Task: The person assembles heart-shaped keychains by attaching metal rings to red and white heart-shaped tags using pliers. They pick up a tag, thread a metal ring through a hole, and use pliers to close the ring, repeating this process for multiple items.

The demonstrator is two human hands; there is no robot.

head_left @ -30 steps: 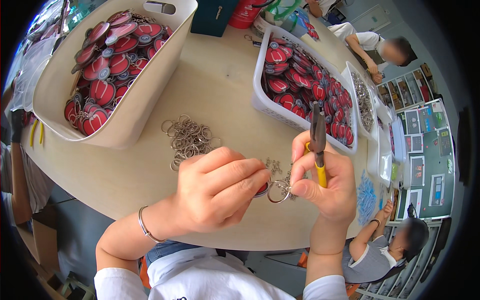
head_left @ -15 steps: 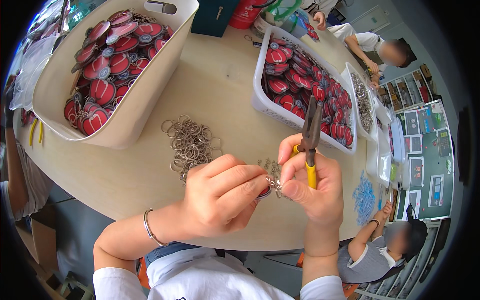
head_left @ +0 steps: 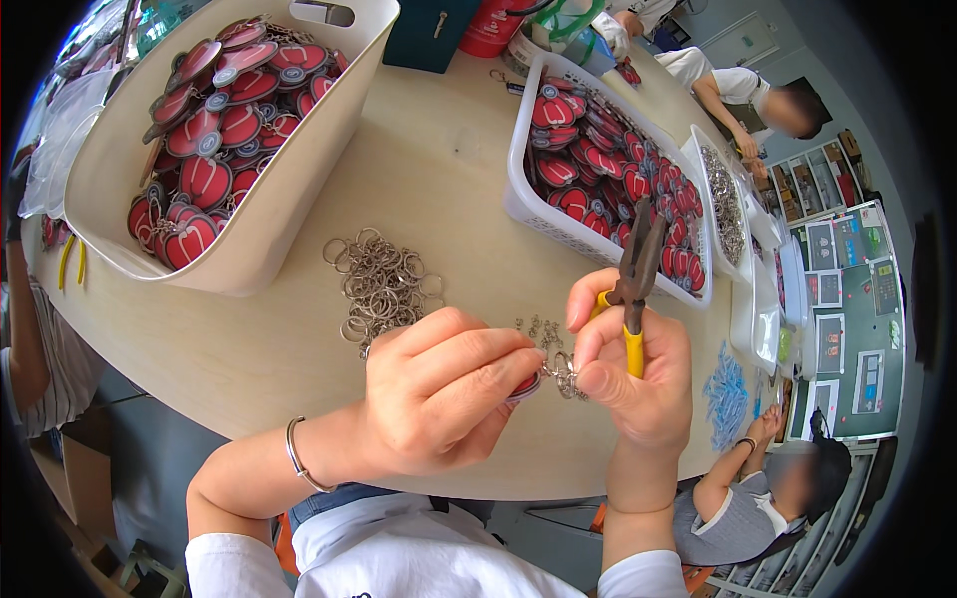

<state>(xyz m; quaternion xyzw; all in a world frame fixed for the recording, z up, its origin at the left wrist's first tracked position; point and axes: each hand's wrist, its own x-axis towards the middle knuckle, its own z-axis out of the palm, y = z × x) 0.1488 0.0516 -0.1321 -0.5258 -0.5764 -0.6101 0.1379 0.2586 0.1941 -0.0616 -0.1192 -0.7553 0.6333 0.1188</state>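
Observation:
My left hand (head_left: 439,394) is closed, pinching a red round keychain tag (head_left: 524,388) whose edge peeks out below the fingertips. From the tag a short metal chain leads to a key ring (head_left: 565,373), which lies against the thumb and fingertip of my right hand (head_left: 646,384). That hand also grips pliers (head_left: 639,254) with yellow handles, their dark jaws pointing up and away. A heap of silver key rings (head_left: 377,284) lies just beyond my left hand. Small metal connectors (head_left: 540,331) are scattered on the table between my hands.
A cream tub (head_left: 299,189) full of red tags stands at the far left. Beyond my right hand is a white basket (head_left: 513,189) of similar tags, beside a tray of metal parts (head_left: 723,199). Blue strips (head_left: 727,399) lie at right, near a seated person (head_left: 743,508).
My right hand and the pliers have shifted slightly right, away from my left hand. The key ring between the hands now shows more plainly. My left hand stays almost still.

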